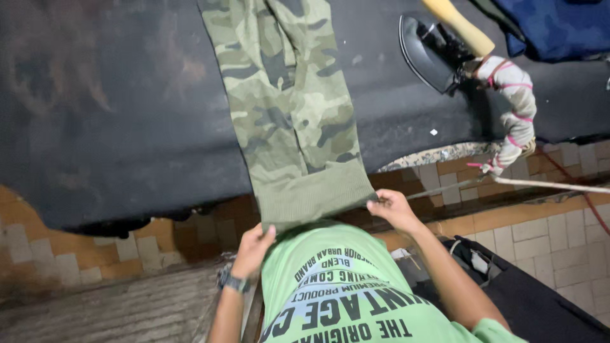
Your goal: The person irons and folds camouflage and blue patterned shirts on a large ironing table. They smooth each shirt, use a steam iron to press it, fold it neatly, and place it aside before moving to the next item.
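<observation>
Head view shows both hands, left hand [253,249] and right hand [392,209], pinching the ribbed plain-green hem of a camouflage garment [286,101] that lies flat along the dark padded surface [114,114], with an iron [432,51] to its right.

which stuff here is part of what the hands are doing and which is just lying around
In hand:
- camouflage garment, ribbed hem gripped at both corners
- left hand
- right hand
- dark padded table under the garment

Lying about:
- iron with a yellow handle, at the table's far side
- blue cloth
- wrapped cord
</observation>
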